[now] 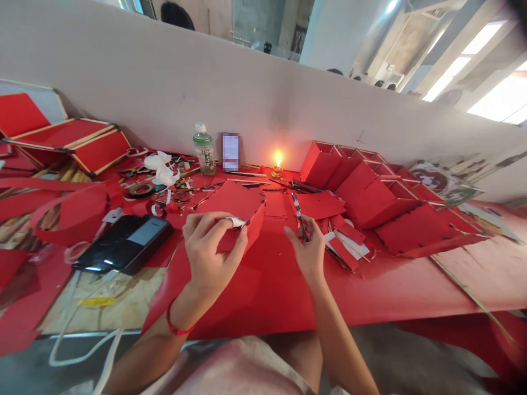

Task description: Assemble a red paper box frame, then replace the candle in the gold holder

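Observation:
My left hand (212, 249) is closed in a pinch on a small white scrap (236, 221) that looks like tissue. Its fingertips are close to the dark edge of a folded red card piece (233, 198); I cannot tell whether they touch it. In my right hand (309, 249) is a slim metal tool (297, 207), silver at its raised end and darker near the fingers. Its exact kind is unclear. Beyond my hands, a small lamp (277, 171) burns with an open flame.
Red open-topped boxes (362, 186) stand at right, beside card scraps (348, 247). A bottle (205, 151) and a phone (230, 152) stand by the partition (173, 88). At left are a black device (127, 244) with a white cable, a tape roll (140, 190) and red stick-framed panels (82, 140).

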`<state>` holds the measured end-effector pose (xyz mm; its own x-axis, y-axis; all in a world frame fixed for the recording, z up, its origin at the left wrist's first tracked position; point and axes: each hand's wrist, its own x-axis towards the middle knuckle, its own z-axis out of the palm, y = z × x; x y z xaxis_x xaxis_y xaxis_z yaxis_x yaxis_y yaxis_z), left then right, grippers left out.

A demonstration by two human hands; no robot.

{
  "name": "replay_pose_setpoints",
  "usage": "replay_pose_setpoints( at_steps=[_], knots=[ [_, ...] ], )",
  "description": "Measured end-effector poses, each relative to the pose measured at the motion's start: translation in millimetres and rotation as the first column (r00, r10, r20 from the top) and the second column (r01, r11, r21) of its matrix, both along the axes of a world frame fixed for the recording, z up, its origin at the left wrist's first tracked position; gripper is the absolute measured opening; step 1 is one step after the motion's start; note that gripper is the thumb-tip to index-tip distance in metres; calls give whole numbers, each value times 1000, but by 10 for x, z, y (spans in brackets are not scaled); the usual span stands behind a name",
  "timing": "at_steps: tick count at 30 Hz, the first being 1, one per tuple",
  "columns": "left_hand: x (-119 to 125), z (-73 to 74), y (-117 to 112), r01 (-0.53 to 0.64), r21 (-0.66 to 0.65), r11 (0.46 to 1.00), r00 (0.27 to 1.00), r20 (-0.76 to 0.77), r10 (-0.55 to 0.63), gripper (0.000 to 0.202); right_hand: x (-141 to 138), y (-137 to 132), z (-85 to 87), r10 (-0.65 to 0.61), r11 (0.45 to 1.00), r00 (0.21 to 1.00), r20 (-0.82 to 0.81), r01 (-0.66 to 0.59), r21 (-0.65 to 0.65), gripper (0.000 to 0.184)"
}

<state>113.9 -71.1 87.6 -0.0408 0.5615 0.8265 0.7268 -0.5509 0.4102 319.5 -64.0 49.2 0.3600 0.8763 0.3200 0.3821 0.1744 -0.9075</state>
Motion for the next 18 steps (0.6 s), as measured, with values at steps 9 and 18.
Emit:
replay_pose_setpoints(
  at_steps=[9, 18],
  knots=[
    [-83, -21, 74, -27, -58, 998, 994, 107, 33, 3, -177, 85, 280, 211, 977, 967, -142, -212, 7, 33],
    [-227, -103, 176, -17, -84, 996, 970, 241, 37, 5, -349, 677, 141, 470, 869, 816, -337, -495, 11, 60]
  ],
)
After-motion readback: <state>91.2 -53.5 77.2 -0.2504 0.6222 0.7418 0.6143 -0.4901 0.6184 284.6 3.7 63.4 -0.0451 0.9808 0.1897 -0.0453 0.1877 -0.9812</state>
